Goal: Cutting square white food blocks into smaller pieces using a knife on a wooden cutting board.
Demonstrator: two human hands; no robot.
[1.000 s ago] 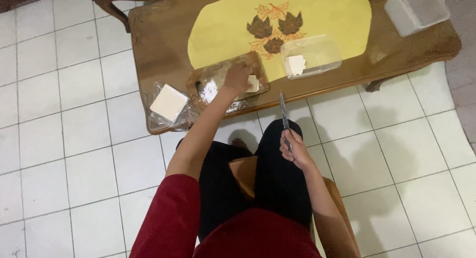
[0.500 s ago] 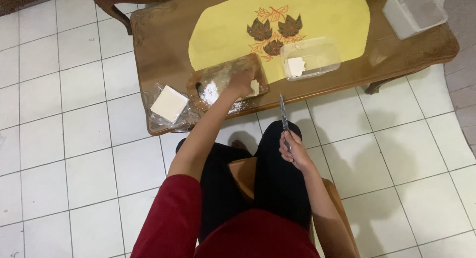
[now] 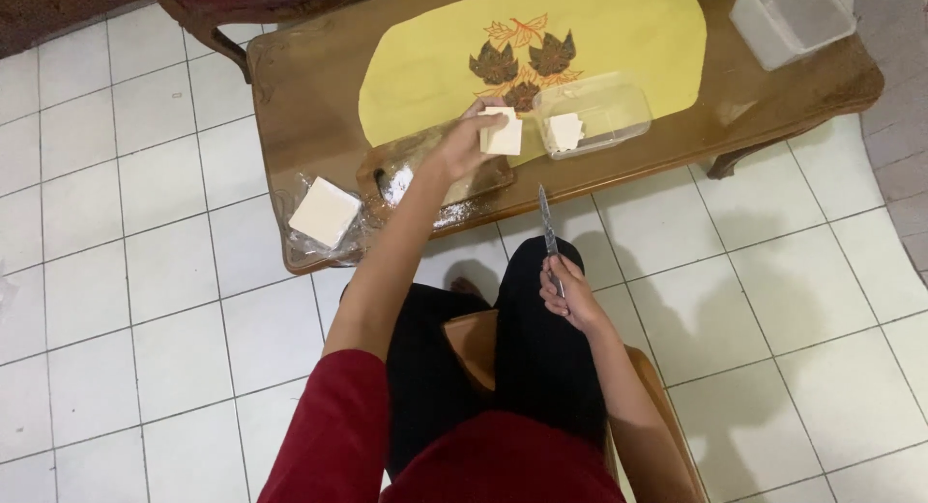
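wooden table (image 3: 319, 87) at 12 o'clock; clear tub (image 3: 594, 112) at its 3 o'clock. left hand (image 3: 462, 147) pinches a pale tofu slab (image 3: 502, 132) above the board: soft, slippery, crumbly, best held by its flat sides. right hand (image 3: 570, 292) closed around a knife (image 3: 548, 228).

Table (image 3: 319, 87): dark varnished wood, glossy; yellow mat (image 3: 619, 39) on it looks matt, cloth or paper, can't tell. Knife (image 3: 547, 223): bare metal blade with a dull shine; white slab (image 3: 503, 132) is smooth and matt. Container (image 3: 604, 112) at right is clear glossy plastic; floor tiles (image 3: 126, 300) are smooth glazed white.
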